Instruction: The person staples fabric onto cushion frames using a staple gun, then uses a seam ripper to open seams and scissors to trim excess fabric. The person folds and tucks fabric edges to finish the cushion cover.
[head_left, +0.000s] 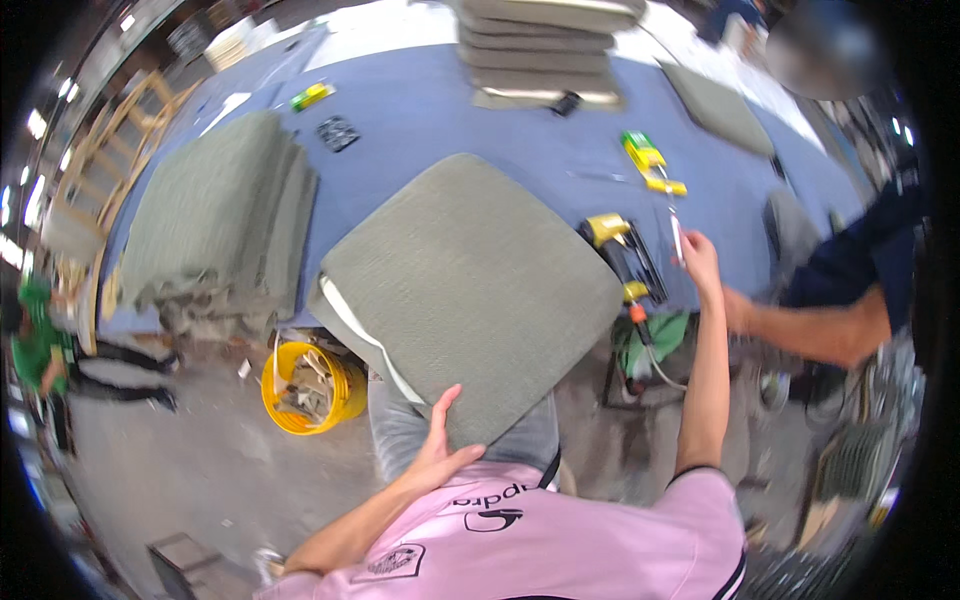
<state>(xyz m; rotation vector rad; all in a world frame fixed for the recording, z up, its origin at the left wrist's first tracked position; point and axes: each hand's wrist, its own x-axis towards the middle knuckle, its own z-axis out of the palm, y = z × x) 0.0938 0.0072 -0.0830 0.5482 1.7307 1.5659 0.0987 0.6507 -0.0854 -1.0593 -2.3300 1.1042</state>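
Note:
A square grey-green upholstered seat pad [470, 290] lies across the edge of the blue table, its near corner over my lap. My left hand [440, 458] grips that near corner, the thumb on top and some fingers hidden beneath. A white strip [365, 338] runs along the pad's near left side. Out to the right, my right hand [697, 258] is closed on a thin white stick-like piece [677, 243], too small to name surely. Between that hand and the pad lies a yellow and black pneumatic staple gun [622, 255] with a hose.
Green-yellow boxes [643, 150] lie beyond my right hand. Folded grey-green fabric [215, 215] is piled at left, and stacked pads [540, 50] stand at the far side. A yellow bucket [345, 390] of scraps sits below the table. A co-worker's arm [810, 325] reaches in from the right.

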